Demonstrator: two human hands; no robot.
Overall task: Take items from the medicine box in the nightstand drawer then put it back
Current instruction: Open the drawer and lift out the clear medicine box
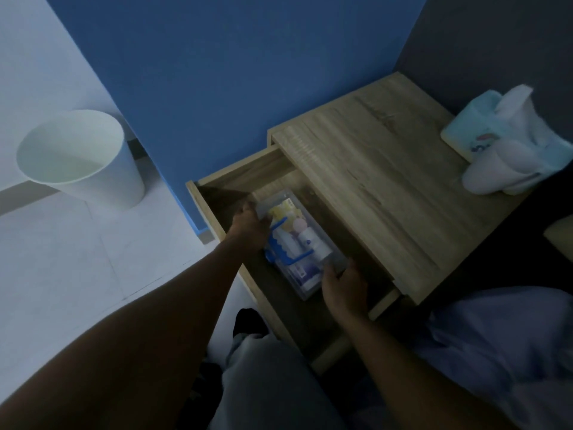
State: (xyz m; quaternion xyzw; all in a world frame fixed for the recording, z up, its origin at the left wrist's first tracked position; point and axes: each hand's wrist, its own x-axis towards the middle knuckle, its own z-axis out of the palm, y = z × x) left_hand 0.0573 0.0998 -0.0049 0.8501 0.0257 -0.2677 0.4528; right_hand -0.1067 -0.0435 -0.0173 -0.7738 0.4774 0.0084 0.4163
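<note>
Evidently the left hand [248,226] and right hand [342,285] clasp opposite ends of the clear medicine box [299,243], which lies inside the open drawer [217,193]. Lifting it level would probably keep the bottles from tumbling and the corners clear of the nightstand [387,169] top.

We see a light wood-grain nightstand [387,181] against a plain blue wall [232,72]. In its drawer [235,178], the box [297,243] is clear with a blue handle [276,243], holding white, yellow, pink and purple items. The bin [83,156] is white on pale grey tiles [62,259]. The tissue pack [483,125] is light blue, its tissues white.
</note>
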